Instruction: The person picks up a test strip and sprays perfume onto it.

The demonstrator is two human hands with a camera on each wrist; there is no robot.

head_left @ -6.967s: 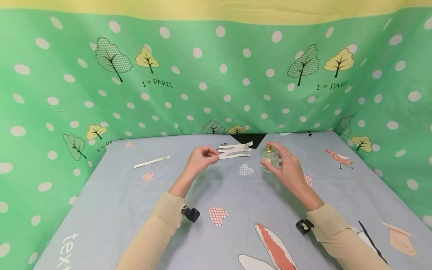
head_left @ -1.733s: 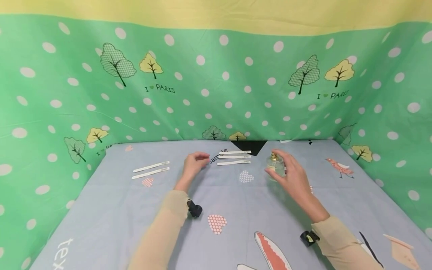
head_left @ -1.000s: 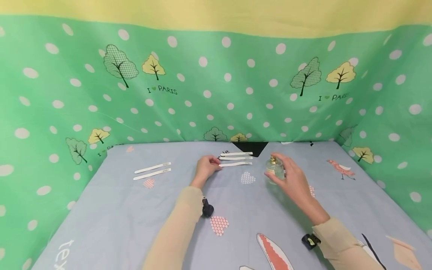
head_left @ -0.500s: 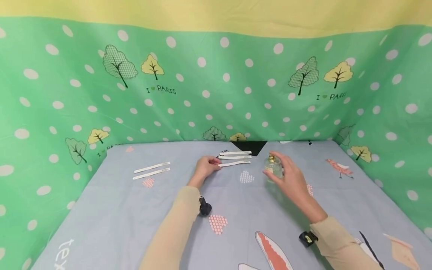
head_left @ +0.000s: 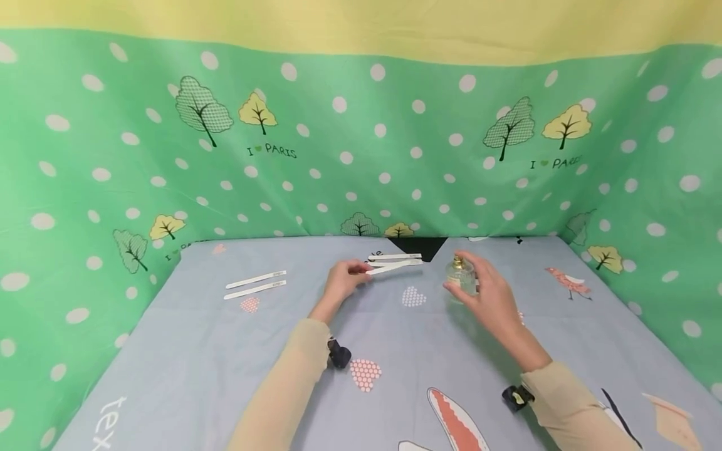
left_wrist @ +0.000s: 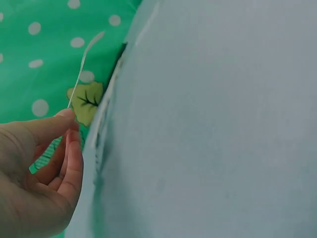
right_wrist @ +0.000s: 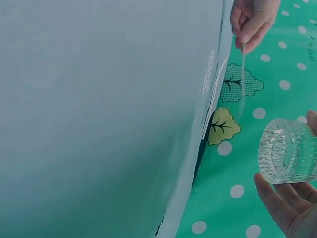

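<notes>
In the head view my left hand (head_left: 341, 282) pinches the left end of a white perfume test strip (head_left: 389, 268) between thumb and fingertips. That strip is raised off the cloth, its printed end pointing right; it also shows thin and bent in the left wrist view (left_wrist: 81, 69). Behind it, other test strips (head_left: 389, 257) lie on the cloth, one partly covered. My right hand (head_left: 491, 297) grips a clear glass perfume bottle (head_left: 461, 280) with a gold spray top, a finger at the top. In the right wrist view the bottle's ribbed base (right_wrist: 277, 151) faces the camera.
Two more test strips (head_left: 256, 290) lie side by side at the left of the grey-blue printed tablecloth (head_left: 225, 357). A green dotted curtain (head_left: 316, 144) rises behind the table's back edge and along both sides.
Since the earliest frame, a second strip has come to lie at the left. My left hand has taken hold of another strip and lifted it; the bottle stays in my right hand.
</notes>
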